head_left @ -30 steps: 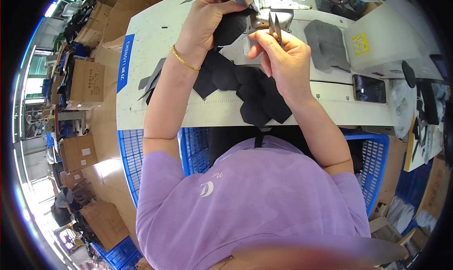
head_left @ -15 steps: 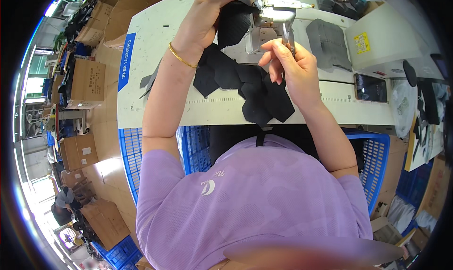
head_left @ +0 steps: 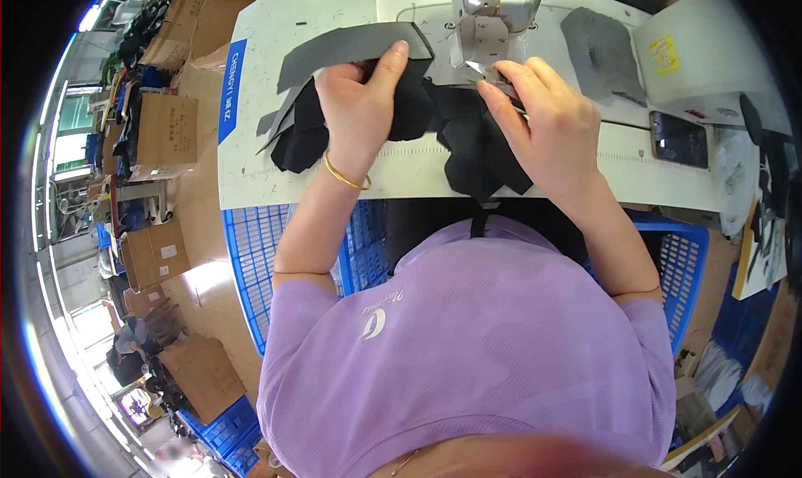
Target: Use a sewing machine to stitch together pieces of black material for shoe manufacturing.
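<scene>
The left hand (head_left: pixel 361 102) lay flat on a heap of black fabric pieces (head_left: pixel 468 139), fingers spread and pressing down rather than clenched, with the forefinger stretched toward twelve o'clock onto a long grey strip (head_left: pixel 351 48). A gold bangle (head_left: pixel 345 177) circled that wrist. The fabric heap sat on the white sewing table (head_left: pixel 251 102) at the picture's twelve o'clock, spreading from the left hand across to the right one and down to the table's near edge.

The right hand (head_left: pixel 547 123) rested at about one o'clock, its thumb and forefinger pinched on a small metal tool (head_left: pixel 489 73) (tweezers or snips, I could not tell which) whose tip pointed at the foot of the sewing machine (head_left: pixel 493 10). The heel of that hand sat on the black fabric.

A grey padded piece (head_left: pixel 601 48) lay on the machine bed at one o'clock, well apart from both hands. A dark phone (head_left: pixel 678 139) lay at two o'clock. Blue plastic crates (head_left: pixel 251 261) stood under the table at nine o'clock, and cardboard boxes (head_left: pixel 163 131) lined the floor at ten o'clock.
</scene>
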`<action>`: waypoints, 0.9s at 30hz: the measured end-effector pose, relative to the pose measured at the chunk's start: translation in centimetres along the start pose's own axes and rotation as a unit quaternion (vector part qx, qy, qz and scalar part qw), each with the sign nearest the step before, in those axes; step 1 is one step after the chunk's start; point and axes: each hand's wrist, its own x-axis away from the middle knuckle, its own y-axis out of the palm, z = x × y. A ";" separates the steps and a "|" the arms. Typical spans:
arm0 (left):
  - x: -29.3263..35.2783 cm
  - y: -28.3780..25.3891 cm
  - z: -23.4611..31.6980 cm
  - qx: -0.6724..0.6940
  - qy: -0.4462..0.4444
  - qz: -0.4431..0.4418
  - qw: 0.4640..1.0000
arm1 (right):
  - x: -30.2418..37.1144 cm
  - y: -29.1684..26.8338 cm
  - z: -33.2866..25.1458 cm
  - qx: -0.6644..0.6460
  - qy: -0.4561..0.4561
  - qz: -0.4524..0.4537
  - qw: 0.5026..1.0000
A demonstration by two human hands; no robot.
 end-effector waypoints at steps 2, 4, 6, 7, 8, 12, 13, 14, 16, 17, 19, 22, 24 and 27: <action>0.8 0.3 0.1 -0.028 0.011 0.000 1.000 | 0.0 0.6 -0.6 0.066 -0.010 -0.021 0.998; 1.2 0.6 -0.1 -0.022 0.026 -0.004 0.999 | -0.2 1.0 -0.9 0.099 -0.015 -0.031 0.994; 1.6 0.7 -0.4 -0.015 0.011 -0.015 1.000 | -0.2 1.3 -0.9 0.099 -0.031 -0.037 0.994; 1.8 0.8 -0.7 -0.008 -0.002 -0.024 1.000 | -0.2 1.4 -1.0 0.098 -0.031 -0.037 0.994; 2.0 1.0 -0.9 0.009 -0.004 -0.025 1.000 | -0.2 1.5 -1.0 0.094 -0.036 -0.039 0.994; 2.2 0.8 -0.4 0.040 -0.032 -0.038 0.998 | 0.1 1.4 0.0 0.111 -0.046 -0.020 0.993; 2.0 0.4 -0.3 0.077 -0.081 -0.060 0.992 | 0.0 1.3 0.4 0.110 -0.047 -0.019 0.993; 1.9 0.1 -0.1 0.114 -0.130 -0.081 0.982 | -0.2 1.0 0.8 0.018 -0.018 0.006 1.000; 2.0 0.1 0.6 0.146 -0.160 -0.094 0.972 | -0.4 1.1 1.3 -0.100 0.003 0.016 0.995; 2.1 0.1 0.8 0.176 -0.188 -0.108 0.960 | -0.5 1.4 1.2 -0.099 0.002 0.013 0.995; 2.5 -0.2 0.8 0.162 -0.185 -0.123 0.961 | -0.9 2.0 0.7 -0.141 -0.016 0.000 0.990; 2.7 -0.8 0.7 0.144 -0.179 -0.134 0.964 | -1.0 2.7 0.4 -0.138 -0.021 -0.014 0.990; 2.7 -1.1 0.8 0.130 -0.164 -0.098 0.973 | -0.9 2.6 0.4 -0.139 -0.024 -0.002 0.990; 1.7 -4.4 -0.9 0.049 -0.152 -0.022 0.987 | -0.5 1.7 0.3 -0.148 -0.011 0.013 0.989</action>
